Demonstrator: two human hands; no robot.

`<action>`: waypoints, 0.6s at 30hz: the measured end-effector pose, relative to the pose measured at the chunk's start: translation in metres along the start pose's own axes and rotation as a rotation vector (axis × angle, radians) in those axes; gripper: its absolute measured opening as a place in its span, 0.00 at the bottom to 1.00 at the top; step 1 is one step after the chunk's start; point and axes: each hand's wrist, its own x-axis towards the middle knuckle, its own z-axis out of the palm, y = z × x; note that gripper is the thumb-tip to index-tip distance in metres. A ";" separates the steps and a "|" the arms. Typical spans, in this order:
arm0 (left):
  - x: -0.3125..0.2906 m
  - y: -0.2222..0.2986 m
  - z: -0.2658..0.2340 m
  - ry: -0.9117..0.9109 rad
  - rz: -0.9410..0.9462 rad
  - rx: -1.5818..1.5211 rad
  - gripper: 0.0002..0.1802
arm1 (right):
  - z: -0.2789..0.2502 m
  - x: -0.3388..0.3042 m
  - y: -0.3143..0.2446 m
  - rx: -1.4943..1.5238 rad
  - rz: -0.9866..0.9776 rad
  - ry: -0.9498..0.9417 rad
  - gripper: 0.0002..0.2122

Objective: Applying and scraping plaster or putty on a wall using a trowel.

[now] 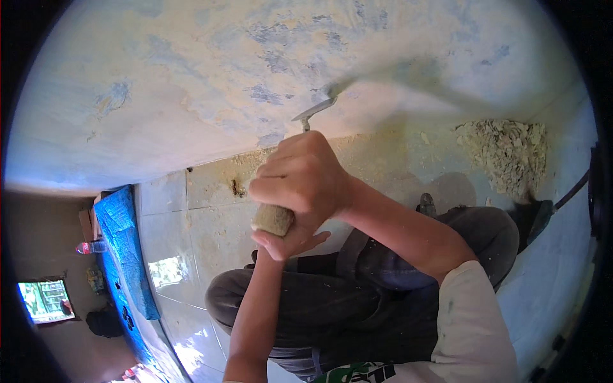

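My right hand [306,172] is wrapped round the thick, pale handle of a trowel [273,220], its fingers closed. The thin metal blade sticks out beyond the knuckles, seen nearly edge-on, at the patchy white and blue wall [211,83]. Whether the blade's edge touches the wall I cannot tell. Under the right one, my left hand [284,246] grips the butt end of the same handle, with its thumb along one side and fingers on the other. Part of the left hand's fingers is hidden. Scraped patches and flakes show on the wall around the blade.
A heap of paint flakes [507,153] lies on the tiled floor [166,220] at the right, beside a dark broom-like thing [536,220]. Crumbs line the wall's foot. My folded legs [319,306] are below. A blue tarp [124,249] and bottle [89,247] stand far left.
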 end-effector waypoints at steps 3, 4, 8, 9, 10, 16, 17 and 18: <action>-0.004 -0.006 0.007 0.029 -0.017 -0.179 0.43 | -0.002 -0.002 0.000 -0.013 -0.018 0.036 0.20; -0.007 -0.008 0.008 0.000 -0.039 -0.290 0.42 | -0.002 -0.003 0.000 -0.014 -0.044 0.071 0.20; 0.000 -0.009 0.005 -0.132 -0.056 0.164 0.42 | 0.001 -0.005 0.002 -0.032 -0.007 0.020 0.19; 0.002 -0.006 0.002 -0.152 -0.050 0.236 0.42 | 0.002 -0.007 0.001 -0.009 -0.030 0.062 0.19; 0.003 -0.002 -0.002 -0.187 -0.047 0.248 0.43 | 0.004 -0.008 0.002 0.005 -0.038 0.084 0.19; 0.002 0.026 -0.017 -0.146 -0.047 0.107 0.46 | 0.010 -0.021 0.005 -0.016 0.010 -0.036 0.18; 0.002 0.026 -0.017 -0.014 -0.056 -0.063 0.46 | 0.012 -0.021 0.006 0.027 -0.037 0.008 0.18; 0.001 0.027 -0.015 0.017 -0.080 -0.096 0.46 | 0.012 -0.022 0.006 0.034 -0.001 0.045 0.18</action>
